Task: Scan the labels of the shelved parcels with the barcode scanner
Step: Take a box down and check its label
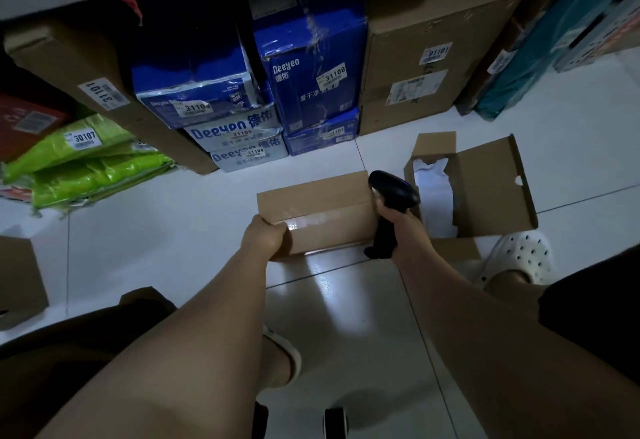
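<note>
Gripping the near-left corner of a taped cardboard box (317,211) is the left hand (265,236), fingers curling over its edge; the right hand (401,227) is clutching the black barcode scanner (389,210) at the box's right end. An open carton (485,192) is sitting right of the box; labelled blue parcels (311,71) are standing beyond it.

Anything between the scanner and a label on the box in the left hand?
No label shows on the cardboard box: only a taped, bare top faces up. The barcode scanner in the right hand sits at the box's right edge, nothing between them. The left hand grips the near left corner.
</note>
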{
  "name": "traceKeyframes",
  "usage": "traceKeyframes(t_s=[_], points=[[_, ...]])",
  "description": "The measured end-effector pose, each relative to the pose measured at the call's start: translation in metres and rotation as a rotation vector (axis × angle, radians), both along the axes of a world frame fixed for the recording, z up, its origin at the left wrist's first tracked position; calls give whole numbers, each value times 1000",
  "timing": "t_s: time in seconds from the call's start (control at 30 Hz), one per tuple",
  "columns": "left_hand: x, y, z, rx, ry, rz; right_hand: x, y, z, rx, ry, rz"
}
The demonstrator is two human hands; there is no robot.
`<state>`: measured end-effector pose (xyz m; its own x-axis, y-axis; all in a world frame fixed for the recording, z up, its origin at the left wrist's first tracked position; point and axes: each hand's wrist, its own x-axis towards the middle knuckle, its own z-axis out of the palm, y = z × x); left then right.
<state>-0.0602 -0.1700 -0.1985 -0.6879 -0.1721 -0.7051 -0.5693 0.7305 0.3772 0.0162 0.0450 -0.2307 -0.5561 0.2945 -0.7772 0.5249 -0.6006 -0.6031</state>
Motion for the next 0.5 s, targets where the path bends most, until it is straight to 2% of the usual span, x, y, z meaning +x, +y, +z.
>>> traceKeyframes(t_s=[0.1,0.23,0.33,0.5], points=[[0,15,4,-145,53,-117,2,1,-1,-61,5,-24],[11,39,11,-347,167,-555,13,6,-7,-122,5,-84],[12,55,11,-334,155,-765,24,12,-14,-128,-18,-88],[9,77,8,-260,163,-921,34,18,-19,-175,33,-85]])
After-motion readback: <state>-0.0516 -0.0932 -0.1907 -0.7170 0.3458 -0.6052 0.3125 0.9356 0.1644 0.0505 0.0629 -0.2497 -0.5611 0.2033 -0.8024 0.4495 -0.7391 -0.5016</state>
